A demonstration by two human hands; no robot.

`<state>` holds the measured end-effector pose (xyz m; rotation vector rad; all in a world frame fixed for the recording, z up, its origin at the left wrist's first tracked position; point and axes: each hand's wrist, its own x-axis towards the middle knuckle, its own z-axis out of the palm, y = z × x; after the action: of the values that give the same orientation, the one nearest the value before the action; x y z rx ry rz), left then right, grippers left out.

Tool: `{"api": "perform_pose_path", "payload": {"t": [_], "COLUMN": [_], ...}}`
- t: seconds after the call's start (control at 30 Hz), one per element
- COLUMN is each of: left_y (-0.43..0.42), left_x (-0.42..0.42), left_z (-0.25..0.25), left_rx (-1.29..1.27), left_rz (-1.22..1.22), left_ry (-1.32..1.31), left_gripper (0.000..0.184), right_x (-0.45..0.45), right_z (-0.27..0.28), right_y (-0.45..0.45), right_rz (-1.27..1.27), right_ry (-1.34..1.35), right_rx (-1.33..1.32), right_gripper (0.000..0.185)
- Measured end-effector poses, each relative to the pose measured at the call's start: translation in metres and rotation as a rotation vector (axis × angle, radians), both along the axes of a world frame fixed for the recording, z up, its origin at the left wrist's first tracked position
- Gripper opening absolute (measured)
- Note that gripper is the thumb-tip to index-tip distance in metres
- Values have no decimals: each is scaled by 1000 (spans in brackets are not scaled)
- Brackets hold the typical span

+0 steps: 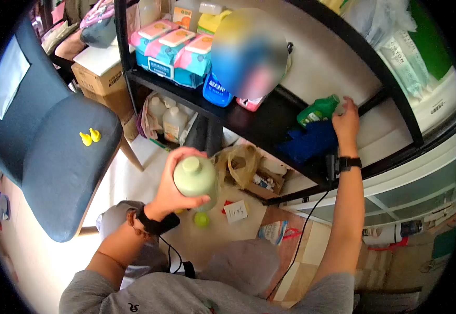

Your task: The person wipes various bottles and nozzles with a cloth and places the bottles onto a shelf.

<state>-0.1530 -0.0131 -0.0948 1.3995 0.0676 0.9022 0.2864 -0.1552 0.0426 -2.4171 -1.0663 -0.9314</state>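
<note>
My left hand (178, 183) is wrapped round a pale green bottle (195, 178) with a round cap, held upright in front of the shelf. At the right end of the black shelf, my right hand (346, 121) reaches in with fingers stretched, close beside a dark green bottle (316, 111). That bottle leans on its side; whether my fingertips touch it I cannot tell. A blue cloth-like item (311, 141) lies below it, near my right wrist.
Wet-wipe packs (173, 52) and a blue bottle (217, 91) stand on the shelf (249, 118); part there is blurred. White jugs (173, 123) and a plastic bag (238, 165) sit lower. A blue chair (71, 157) carries two yellow toys (90, 136). A cable (304, 235) hangs near my right arm.
</note>
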Motion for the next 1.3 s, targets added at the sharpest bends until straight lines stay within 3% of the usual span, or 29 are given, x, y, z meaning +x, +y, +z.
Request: {"api": "perform_pose_path", "payload": {"t": [0.03, 0.1, 0.17, 0.23, 0.3, 0.37, 0.43, 0.6, 0.7, 0.77, 0.83, 0.9, 1.1, 1.2, 1.3], "left_y": [2, 11, 20, 27, 30, 27, 28, 23, 23, 8, -12, -32, -32, -28, -27], "left_x": [1, 9, 20, 33, 46, 59, 76, 98, 98, 89, 85, 81, 67, 58, 42], "left_z": [5, 17, 32, 45, 61, 77, 84, 106, 76, 55, 32, 33, 42, 19, 18], "left_rx": [-77, -195, -238, -194, -150, -126, -89, -237, -328, -177, -79, -221, -142, -402, -476], "left_rz": [-25, -84, -156, -178, -206, -234, -300, -391, -629, -667, -674, -647, -509, -537, -711], "left_ry": [0, -6, -14, 39, 70, 90, 72, -10, -188, -22, 191, 207, 154, 66, 169], "left_gripper": [90, 96, 94, 93, 92, 92, 89, 106, 110, 121, 111, 100, 90, 93, 104], "right_x": [-41, -106, -158, -207, -222, -228, -232, -208, -204, -195, -196, -197, -203, -201, -208], "right_z": [13, 18, 12, 17, -3, -17, -17, -20, -19, -30, -32, -31, -35, -31, -34], "right_y": [3, 6, 6, 9, 18, 29, 36, 30, 17, 9, 7, 10, 22, 21, 26], "right_rz": [201, 492, 742, 828, 973, 1026, 1135, 1046, 1062, 1085, 1166, 1237, 1366, 1412, 1556], "right_ry": [-59, 513, 680, 919, 947, 1044, 1104, 1373, 1543, 1659, 1647, 1598, 1574, 1510, 1474], "right_rx": [93, 103, -141, -196, -169, -151, -77, 10, 226, 357, 375, 305, 216, 152, 6], "right_gripper": [45, 42, 44, 54, 69, 83, 78, 76, 80, 84, 92, 98, 102, 101, 96]}}
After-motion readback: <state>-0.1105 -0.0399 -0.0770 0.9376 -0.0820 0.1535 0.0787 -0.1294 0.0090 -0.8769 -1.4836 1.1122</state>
